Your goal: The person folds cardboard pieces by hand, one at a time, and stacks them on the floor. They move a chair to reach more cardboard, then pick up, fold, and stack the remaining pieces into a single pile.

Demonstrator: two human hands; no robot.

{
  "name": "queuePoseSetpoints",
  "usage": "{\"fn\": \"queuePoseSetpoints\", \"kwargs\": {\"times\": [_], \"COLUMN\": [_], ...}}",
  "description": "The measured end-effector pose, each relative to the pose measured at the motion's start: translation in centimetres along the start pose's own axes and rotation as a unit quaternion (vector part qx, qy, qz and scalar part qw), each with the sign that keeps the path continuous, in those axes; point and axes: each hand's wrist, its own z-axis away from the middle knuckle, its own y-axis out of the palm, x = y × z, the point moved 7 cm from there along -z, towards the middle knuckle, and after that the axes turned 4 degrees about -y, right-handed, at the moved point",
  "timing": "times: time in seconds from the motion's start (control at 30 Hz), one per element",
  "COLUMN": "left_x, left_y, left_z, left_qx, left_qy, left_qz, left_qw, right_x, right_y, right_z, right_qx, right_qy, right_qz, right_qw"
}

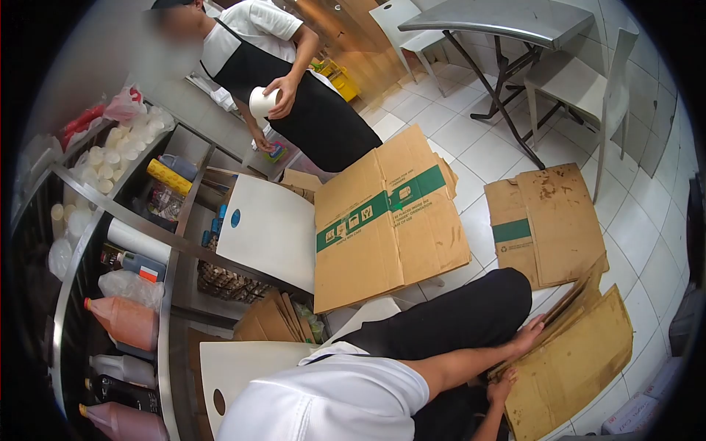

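Observation:
My left hand (525,339) grips the edge of a folded brown cardboard sheet (577,298) that stands tilted on edge. Just below it, my right hand (502,386) is closed on the near edge of a stained flattened cardboard box (577,367). Where the two cardboard pieces meet, parts of my fingers are hidden. Beyond my hands, another stained cardboard sheet (548,224) with a green band lies flat on the tiles. A larger flattened box (382,220) with a green printed band rests on a white chair beside my knee.
A co-worker in a black apron (294,110) stands at the upper left, holding a white paper roll (263,101). Metal shelves (169,294) with bottles and cups run along the left. A folding metal table (493,18) and white chair (588,84) stand at the upper right.

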Motion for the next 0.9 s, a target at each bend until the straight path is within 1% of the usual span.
{"fn": "queuePoseSetpoints", "kwargs": {"times": [0.07,0.13,0.17,0.23,0.27,0.3,0.33,0.37,0.4,0.43,0.47,0.5,0.53,0.57,0.6,0.67,0.7,0.77,0.8,0.87,0.9], "left_x": [0.7,1.7,2.4,3.1,3.0,3.2,9.7,2.6,0.5,-3.2,-1.4,-0.6,-0.7,-1.3,-0.3,1.5,2.4,3.9,4.9,6.9,7.7], "left_y": [0.4,0.4,0.5,1.9,2.6,3.7,5.0,5.1,6.4,8.0,9.7,11.3,12.5,13.8,15.0,16.9,17.9,19.0,19.3,20.6,20.9], "left_z": [-0.7,-1.6,-2.3,-3.5,-3.8,-3.4,-5.9,-1.2,-0.1,2.0,1.9,2.1,3.5,4.2,4.7,4.7,5.1,5.1,4.7,4.5,4.3], "left_qx": [0.009,0.006,0.011,0.054,0.06,0.005,0.001,-0.035,0.014,0.037,-0.019,0.0,0.011,0.012,0.022,0.001,0.0,-0.021,-0.027,-0.014,-0.015], "left_qy": [0.004,0.046,0.041,0.056,0.084,0.12,0.0,-0.033,-0.058,0.035,0.227,0.214,0.179,0.153,0.137,0.119,0.107,0.151,0.142,0.147,0.143], "left_qz": [0.02,-0.052,-0.053,-0.096,-0.132,-0.086,-0.12,-0.256,-0.278,-0.28,-0.358,-0.354,-0.379,-0.409,-0.408,-0.504,-0.503,-0.547,-0.545,-0.59,-0.586], "left_qw": [1.0,0.998,0.998,0.992,0.986,0.989,0.993,0.965,0.959,0.959,0.906,0.911,0.908,0.9,0.902,0.855,0.857,0.823,0.826,0.794,0.797], "right_x": [-0.5,-0.1,-0.6,-1.6,-0.1,1.0,5.4,6.4,2.5,0.2,0.0,-0.7,-0.4,-0.4,-1.5,-1.6,-2.3,-3.1,-4.0,-6.2,-7.8], "right_y": [0.2,0.5,1.0,1.6,0.5,-0.8,-4.6,-5.4,-1.7,0.0,-0.7,-0.4,0.6,1.5,2.1,1.5,1.0,0.7,0.3,0.0,0.1], "right_z": [-0.1,0.0,-0.4,-1.0,-0.3,0.9,2.4,2.8,1.6,1.9,2.0,2.0,2.4,2.6,6.1,8.2,9.7,11.6,12.5,15.1,16.5], "right_qx": [-0.002,-0.021,-0.02,-0.015,-0.007,0.003,-0.148,-0.104,-0.087,-0.097,-0.192,-0.283,-0.242,-0.191,-0.179,-0.188,-0.191,-0.199,-0.204,-0.219,-0.23], "right_qy": [-0.006,-0.012,-0.005,-0.012,-0.035,0.019,-0.173,-0.159,-0.096,0.001,-0.018,-0.041,0.0,0.024,0.039,0.076,0.089,0.107,0.115,0.136,0.147], "right_qz": [-0.009,-0.007,-0.01,0.022,0.017,0.003,-0.134,-0.115,-0.131,-0.088,-0.243,-0.231,-0.104,0.021,0.019,-0.011,-0.024,-0.046,-0.055,-0.075,-0.083], "right_qw": [1.0,1.0,1.0,1.0,0.999,1.0,0.965,0.975,0.983,0.991,0.951,0.93,0.965,0.981,0.983,0.979,0.977,0.973,0.971,0.963,0.958]}}
